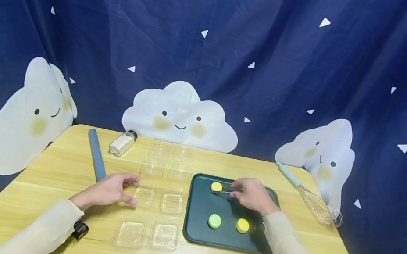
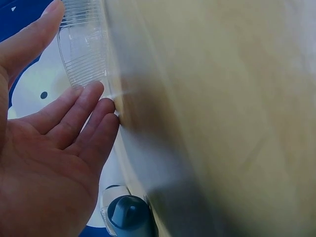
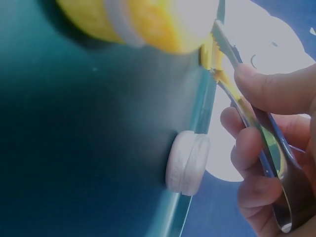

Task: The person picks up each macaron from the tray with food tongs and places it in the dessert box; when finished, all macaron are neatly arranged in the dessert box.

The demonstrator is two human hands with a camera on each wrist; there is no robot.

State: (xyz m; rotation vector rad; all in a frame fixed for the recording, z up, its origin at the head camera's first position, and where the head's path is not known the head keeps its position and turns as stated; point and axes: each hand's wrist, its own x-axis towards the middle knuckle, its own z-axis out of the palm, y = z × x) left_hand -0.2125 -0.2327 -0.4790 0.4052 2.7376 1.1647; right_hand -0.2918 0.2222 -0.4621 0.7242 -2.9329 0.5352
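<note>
My right hand (image 1: 254, 196) grips metal tongs (image 1: 226, 192) over the dark green tray. Their tips are at a yellow macaron (image 1: 216, 186) near the tray's back left. A green macaron (image 1: 214, 221) and another yellow one (image 1: 242, 226) lie towards the front. The right wrist view also shows a pale macaron (image 3: 187, 163) beside the tray's edge, hidden behind the hand in the head view. My left hand (image 1: 113, 190), thumb and fingers spread apart, is at the left side of a clear plastic container (image 1: 144, 197). In the left wrist view its fingertips are close to a ribbed clear wall (image 2: 84, 49).
Several clear containers (image 1: 164, 235) stand in two columns left of the tray (image 1: 191, 231). Farther left lie a blue-grey rod (image 1: 96, 154) and a dark-capped jar (image 1: 122, 144) of white contents. A whisk (image 1: 312, 199) lies at the right, and a blue curtain (image 1: 214, 57) hangs behind the table.
</note>
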